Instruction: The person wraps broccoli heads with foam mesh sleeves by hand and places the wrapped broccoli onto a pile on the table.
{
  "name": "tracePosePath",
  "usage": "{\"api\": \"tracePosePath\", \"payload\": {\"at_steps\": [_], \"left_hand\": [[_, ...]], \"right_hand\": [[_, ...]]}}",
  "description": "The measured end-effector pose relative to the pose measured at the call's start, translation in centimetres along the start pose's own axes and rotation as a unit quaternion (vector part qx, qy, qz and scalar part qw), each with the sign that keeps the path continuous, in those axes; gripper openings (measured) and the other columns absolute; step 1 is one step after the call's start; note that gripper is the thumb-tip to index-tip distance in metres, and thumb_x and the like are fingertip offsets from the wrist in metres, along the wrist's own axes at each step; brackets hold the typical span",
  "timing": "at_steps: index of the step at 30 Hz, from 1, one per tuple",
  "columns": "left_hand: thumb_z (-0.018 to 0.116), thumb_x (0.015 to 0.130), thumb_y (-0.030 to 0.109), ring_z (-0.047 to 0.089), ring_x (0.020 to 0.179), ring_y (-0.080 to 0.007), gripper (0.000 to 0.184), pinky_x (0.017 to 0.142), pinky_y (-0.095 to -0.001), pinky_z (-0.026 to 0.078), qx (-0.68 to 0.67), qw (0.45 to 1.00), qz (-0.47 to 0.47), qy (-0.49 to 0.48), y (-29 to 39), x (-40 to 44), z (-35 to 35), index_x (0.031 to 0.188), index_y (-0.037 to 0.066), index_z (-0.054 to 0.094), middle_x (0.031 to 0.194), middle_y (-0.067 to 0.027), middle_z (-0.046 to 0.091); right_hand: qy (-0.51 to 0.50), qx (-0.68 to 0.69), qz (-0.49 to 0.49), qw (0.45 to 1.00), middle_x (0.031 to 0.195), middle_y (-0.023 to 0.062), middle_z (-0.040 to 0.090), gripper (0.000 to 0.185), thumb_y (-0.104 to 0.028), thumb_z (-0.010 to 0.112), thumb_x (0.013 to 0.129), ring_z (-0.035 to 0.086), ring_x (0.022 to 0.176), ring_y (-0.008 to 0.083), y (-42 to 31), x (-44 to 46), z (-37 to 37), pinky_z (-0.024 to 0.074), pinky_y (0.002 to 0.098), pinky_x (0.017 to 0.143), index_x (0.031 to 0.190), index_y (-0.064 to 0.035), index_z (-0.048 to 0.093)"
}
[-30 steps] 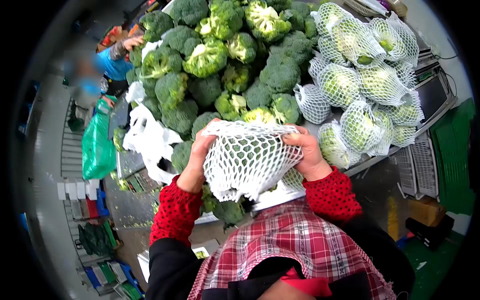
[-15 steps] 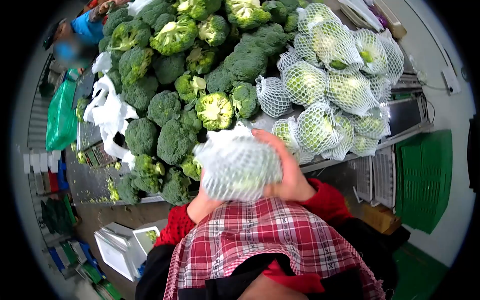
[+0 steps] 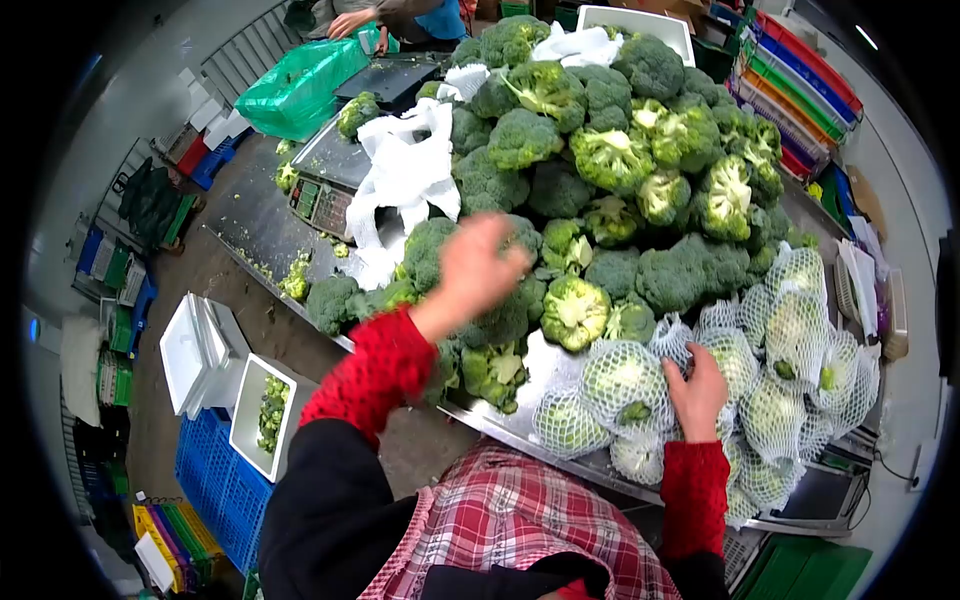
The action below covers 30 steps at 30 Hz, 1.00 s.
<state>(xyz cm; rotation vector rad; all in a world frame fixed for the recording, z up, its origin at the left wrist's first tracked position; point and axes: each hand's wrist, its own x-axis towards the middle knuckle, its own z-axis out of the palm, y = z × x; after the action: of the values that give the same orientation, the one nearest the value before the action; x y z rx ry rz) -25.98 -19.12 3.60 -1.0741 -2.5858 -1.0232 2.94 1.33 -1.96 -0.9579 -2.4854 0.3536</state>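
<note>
My left hand (image 3: 475, 268) is raised over the pile of broccoli heads (image 3: 487, 185), fingers apart and somewhat blurred, with nothing visible in it. Low among the heads wrapped in white foam netting is my right hand (image 3: 697, 392). Its thumb and fingers are apart, and it lies against a netted broccoli head (image 3: 625, 385) at the front. Exactly where its fingertips touch is hard to make out. A pale cut broccoli head (image 3: 575, 312) lies between my two hands. White foam net sleeves (image 3: 405, 165) lie left of the pile.
A scale (image 3: 330, 207) stands on the metal table (image 3: 237, 215) at left, among scraps. Behind it is a green bag (image 3: 300, 92), near another person's hand (image 3: 353, 22). White boxes (image 3: 262, 415) and a blue crate (image 3: 222, 485) stand lower left; stacked crates (image 3: 800, 85) rise at back right.
The netted broccoli I held in both hands is out of them, among the wrapped heads. My left hand has moved over the bare broccoli, my right to the wrapped ones. The view has turned left.
</note>
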Motion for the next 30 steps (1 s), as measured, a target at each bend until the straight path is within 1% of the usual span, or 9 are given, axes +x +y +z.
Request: {"api": "tracePosePath", "payload": {"at_steps": [3,5,7,10,13,19,24,27,30], "left_hand": [[0.065,0.065,0.005,0.045,0.114,-0.0366,0.070,0.086,-0.0454,0.043,0.276,0.953,0.025,0.126,-9.4,9.1,-1.5,0.130,0.007,0.041,0.130,-0.0190,0.044],[0.063,0.064,0.002,0.045,0.113,-0.0347,0.052,0.081,-0.0426,0.042,0.318,0.946,0.027,0.064,-15.0,12.6,-0.7,0.115,0.012,0.055,0.131,-0.0172,0.040],[0.063,0.066,0.004,0.046,0.113,-0.0309,0.044,0.083,-0.0424,0.041,0.271,0.931,-0.112,-0.218,-16.0,15.6,-1.5,0.108,0.013,0.058,0.130,-0.0138,0.043],[0.066,0.067,0.014,0.061,0.092,-0.0305,0.041,0.077,-0.0434,0.046,0.245,0.943,0.167,0.153,-17.8,14.4,-0.5,0.107,0.015,0.057,0.097,-0.0109,0.064],[0.069,0.066,0.018,0.063,0.087,-0.0315,0.043,0.075,-0.0443,0.048,0.175,0.976,0.028,-0.125,-18.5,15.3,-0.7,0.107,0.016,0.059,0.090,-0.0120,0.066],[0.070,0.071,0.013,0.063,0.076,-0.0246,0.031,0.065,-0.0361,0.049,-0.003,0.962,0.259,-0.088,-4.8,11.1,-6.1,0.102,0.011,0.064,0.082,-0.0079,0.063],[0.071,0.077,0.007,0.060,0.079,-0.0122,0.048,0.070,-0.0250,0.050,-0.479,0.847,0.058,-0.222,4.1,1.1,-9.3,0.120,-0.001,0.052,0.091,-0.0049,0.061],[0.066,0.080,0.006,0.062,0.083,-0.0127,0.045,0.071,-0.0244,0.050,-0.638,0.715,-0.162,-0.236,4.2,-4.0,-9.1,0.122,-0.003,0.051,0.103,-0.0082,0.063],[0.065,0.082,0.003,0.062,0.080,-0.0104,0.045,0.069,-0.0235,0.050,-0.612,0.738,-0.245,-0.143,2.7,-9.2,-5.3,0.124,-0.003,0.050,0.100,-0.0070,0.064]], "right_hand": [[0.024,0.094,0.012,0.995,0.088,0.0145,0.064,0.037,-0.024,0.072,0.075,0.061,0.068,0.0271,-5.1,0.8,-1.5,0.0488,0.0352,0.059,0.103,-0.0022,0.062],[0.039,0.145,0.011,0.989,0.088,0.0132,0.063,0.036,-0.020,0.073,0.074,0.061,0.068,0.0253,-8.5,1.2,-1.0,0.0492,0.0324,0.060,0.103,-0.0015,0.062],[0.000,0.239,-0.094,0.967,0.088,0.0130,0.063,0.033,-0.014,0.073,0.074,0.062,0.069,0.0242,-11.3,1.9,-0.4,0.0497,0.0300,0.061,0.102,-0.0005,0.061],[0.029,0.259,-0.160,0.952,0.087,0.0129,0.063,0.029,-0.013,0.070,0.076,0.062,0.070,0.0245,-14.8,3.8,0.7,0.0497,0.0308,0.062,0.101,-0.0011,0.061],[0.006,0.315,-0.173,0.933,0.086,0.0123,0.063,0.028,-0.013,0.070,0.077,0.062,0.071,0.0255,-18.4,6.0,2.0,0.0501,0.0322,0.062,0.101,-0.0024,0.061],[0.166,0.281,-0.295,0.898,0.115,0.0184,0.055,0.044,-0.012,0.068,0.076,0.058,0.099,0.0343,-22.2,9.9,1.3,0.0492,0.0380,0.080,0.117,-0.0053,0.054],[0.006,0.591,-0.166,0.789,0.088,0.0074,0.065,0.027,-0.005,0.067,0.082,0.060,0.078,0.0121,-22.9,8.0,-1.3,0.0477,0.0238,0.072,0.107,0.0020,0.061],[0.021,0.485,-0.131,0.865,0.081,0.0054,0.064,0.030,-0.006,0.069,0.080,0.058,0.072,0.0101,-21.6,4.3,-0.6,0.0479,0.0241,0.066,0.108,0.0026,0.062],[-0.076,0.537,-0.037,0.840,0.077,0.0053,0.063,0.021,-0.006,0.071,0.078,0.057,0.067,0.0093,-20.4,0.4,2.7,0.0457,0.0217,0.059,0.097,0.0029,0.065]]}}
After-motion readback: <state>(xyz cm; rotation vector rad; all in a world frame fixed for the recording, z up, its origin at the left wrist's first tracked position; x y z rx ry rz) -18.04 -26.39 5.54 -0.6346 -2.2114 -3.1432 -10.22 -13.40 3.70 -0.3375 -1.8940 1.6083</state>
